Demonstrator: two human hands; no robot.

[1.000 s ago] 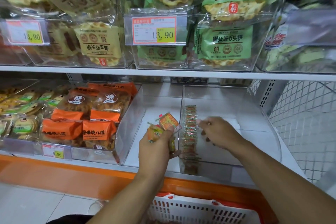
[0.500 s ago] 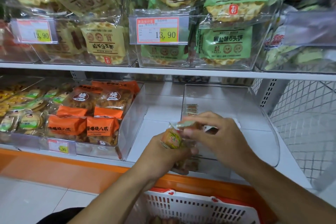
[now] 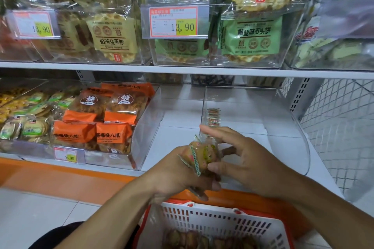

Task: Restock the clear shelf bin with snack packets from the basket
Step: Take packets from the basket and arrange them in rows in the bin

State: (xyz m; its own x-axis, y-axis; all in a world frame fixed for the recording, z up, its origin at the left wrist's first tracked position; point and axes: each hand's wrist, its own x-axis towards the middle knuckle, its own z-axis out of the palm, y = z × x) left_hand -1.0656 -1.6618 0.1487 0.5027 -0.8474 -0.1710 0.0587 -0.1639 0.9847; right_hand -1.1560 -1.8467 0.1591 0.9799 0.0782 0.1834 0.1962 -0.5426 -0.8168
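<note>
since a second ago the right hand (image 3: 249, 159) has come out of the clear shelf bin (image 3: 283, 127) and met the left hand (image 3: 178, 170) in front of the bin's near edge, and the left hand has turned so its bundle of packets now stands edge-on between the two. in the head view, the left hand grips a small stack of snack packets (image 3: 202, 155), its fingers curled round the lower part of the stack. the right hand sits just to the right of it, fingers spread and mostly straight, the thumb touching the stack's near side and the index finger reaching over its top; whether it actually pinches a packet cannot be told. beyond the right hand's fingertips, a short row of packets (image 3: 213, 117) stands on edge against the bin's left wall, and the rest of the bin's floor shows bare. below both wrists lies the white basket (image 3: 222, 222) with its red rim, and more packets (image 3: 202, 240) lie in its bottom, blurred. to the left of the left hand, well apart, another clear bin holds orange bags (image 3: 95, 127), with a price tag (image 3: 65, 154) reading 9.90 on its front. above both hands, on the upper shelf, bins hold green bags (image 3: 251, 36) and yellow bags (image 3: 113, 38), with a 13.90 tag (image 3: 174, 21) between them.
</note>
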